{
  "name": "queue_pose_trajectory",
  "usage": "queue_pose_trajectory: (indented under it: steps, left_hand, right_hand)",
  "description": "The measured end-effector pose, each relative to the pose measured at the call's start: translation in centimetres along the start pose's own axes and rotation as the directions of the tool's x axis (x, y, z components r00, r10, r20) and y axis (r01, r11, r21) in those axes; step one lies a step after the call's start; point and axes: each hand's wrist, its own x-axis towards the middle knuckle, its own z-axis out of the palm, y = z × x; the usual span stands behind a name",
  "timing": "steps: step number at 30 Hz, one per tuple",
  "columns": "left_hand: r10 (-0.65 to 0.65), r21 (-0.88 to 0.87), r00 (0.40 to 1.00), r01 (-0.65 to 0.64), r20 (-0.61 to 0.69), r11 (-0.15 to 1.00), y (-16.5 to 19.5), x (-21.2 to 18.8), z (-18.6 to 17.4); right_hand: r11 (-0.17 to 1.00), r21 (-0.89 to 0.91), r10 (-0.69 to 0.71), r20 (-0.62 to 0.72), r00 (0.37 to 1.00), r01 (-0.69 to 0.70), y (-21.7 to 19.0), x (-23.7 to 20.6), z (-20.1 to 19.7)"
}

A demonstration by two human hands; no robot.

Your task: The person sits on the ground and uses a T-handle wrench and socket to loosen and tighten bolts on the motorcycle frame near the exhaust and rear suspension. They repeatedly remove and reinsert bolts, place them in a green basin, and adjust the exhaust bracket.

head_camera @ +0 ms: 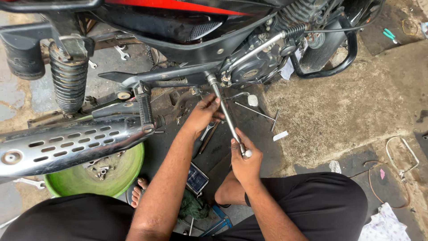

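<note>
We are crouched beside a motorcycle, looking down at both our hands on a long steel socket wrench. Its socket end sits up against the lower edge of the engine case, just behind the black frame member, and the shaft slants down and toward us. Our right hand is wrapped shut around the near end of the shaft, thumb lying along the metal and the rounded tip of the handle showing just past the fingers. Our left hand is higher up, fingers curled loosely against the shaft near its middle, steadying it rather than fully enclosing it. To the left of the hands the chrome exhaust silencer with its slotted heat shield crosses the view, the black footrest standing just above it and the coiled rear shock absorber further left. Under the silencer a green plastic bowl holds small bolts and nuts. A thin T-shaped tool lies on the dark mat just right of the wrench, near a white scrap of paper. Green-handled pliers rest on the concrete ground well off to the upper right, and a white rag lies by our right knee.
</note>
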Motion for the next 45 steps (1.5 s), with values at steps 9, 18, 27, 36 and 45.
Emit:
queue_pose_trajectory:
  steps: [9, 18, 27, 36, 45]
  left_hand:
    - [-0.207, 0.209, 0.776, 0.099, 0.596, 0.973, -3.2, -3.6, 0.0]
    - [0.045, -0.322, 0.88, 0.125, 0.473, 0.938, -8.3, -3.3, 4.3]
    - [-0.082, -0.119, 0.902, 0.145, 0.423, 0.982, -4.7, -4.4, 4.0]
    - [-0.091, -0.031, 0.923, 0.11, 0.374, 0.993, -3.9, -3.4, 5.0]
    - [-0.118, -0.05, 0.933, 0.143, 0.34, 0.988, -3.4, -3.4, 3.7]
  right_hand:
    - [-0.179, 0.828, 0.711, 0.482, 0.512, -0.531, -0.8, 1.7, -1.1]
    - [0.265, 0.413, 0.56, 0.67, 0.488, -0.871, -10.6, -2.5, -3.1]
    - [0.776, -0.577, 0.418, 0.165, 0.894, -0.256, -6.9, 1.0, -9.2]
    - [0.783, -0.613, 0.55, 0.599, 0.582, -0.11, -3.4, -2.3, -5.0]
    - [0.538, -0.807, 0.6, 0.165, 0.782, -0.243, -8.1, 1.6, -8.5]
